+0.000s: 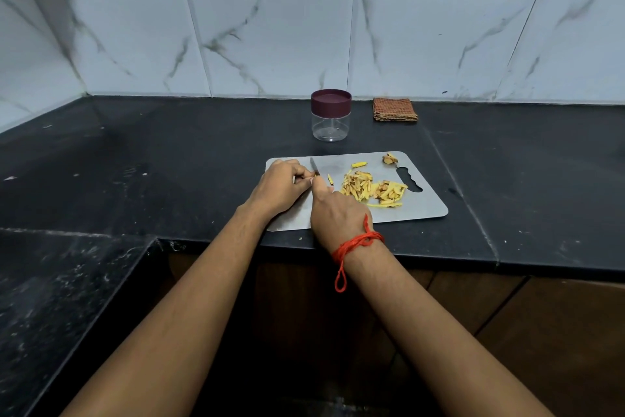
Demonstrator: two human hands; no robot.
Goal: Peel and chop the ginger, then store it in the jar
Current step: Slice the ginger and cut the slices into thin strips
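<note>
A steel cutting board (426, 203) lies on the black counter. On it my left hand (280, 186) curls its fingers around a small piece of ginger, mostly hidden. My right hand (334, 213), with a red thread on the wrist, grips a knife; only the blade tip (314, 164) shows above the fingers. A pile of yellow ginger strips (372, 190) lies to the right of the hands. A brown scrap of ginger (389, 159) sits near the board's far edge. A clear jar (330, 115) with a maroon lid screwed on stands behind the board.
A folded brown checked cloth (395, 109) lies by the tiled wall to the right of the jar. The black counter (169, 152) runs left and right, with a lower ledge (61, 298) at the near left. The counter's front edge is just below the board.
</note>
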